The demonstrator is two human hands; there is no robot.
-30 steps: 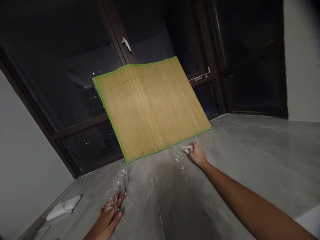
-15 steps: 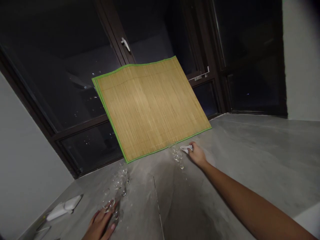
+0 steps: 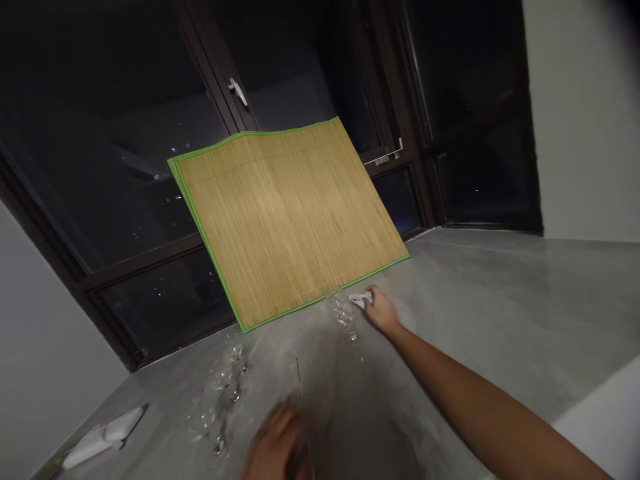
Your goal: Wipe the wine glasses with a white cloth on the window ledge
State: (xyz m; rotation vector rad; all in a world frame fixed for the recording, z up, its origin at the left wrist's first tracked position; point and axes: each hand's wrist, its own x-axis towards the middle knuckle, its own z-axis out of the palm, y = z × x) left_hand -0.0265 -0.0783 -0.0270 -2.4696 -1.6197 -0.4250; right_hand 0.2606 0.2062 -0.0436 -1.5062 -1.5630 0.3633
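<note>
My right hand (image 3: 383, 310) is closed around a white cloth (image 3: 360, 299), just right of a clear stemmed glass (image 3: 343, 310) on the grey surface. That glass stands close to the lower edge of the mat. Smeared by motion, my left hand (image 3: 277, 440) is at the bottom middle; its fingers are too blurred to show whether they hold anything. To its left is a row of clear stemmed glasses, the nearest glass (image 3: 203, 423) apart from the hand.
A bamboo mat (image 3: 290, 220) with green edging leans upright at the back, before dark windows. A white bundle (image 3: 103, 437) lies at the lower left. The grey surface (image 3: 500, 300) stretches right, toward a pale wall (image 3: 580, 120).
My left hand has moved off the nearest glass at the left, rightward to the bottom middle. My right hand keeps its hold on the cloth beside the other glass. The view has shifted slightly.
</note>
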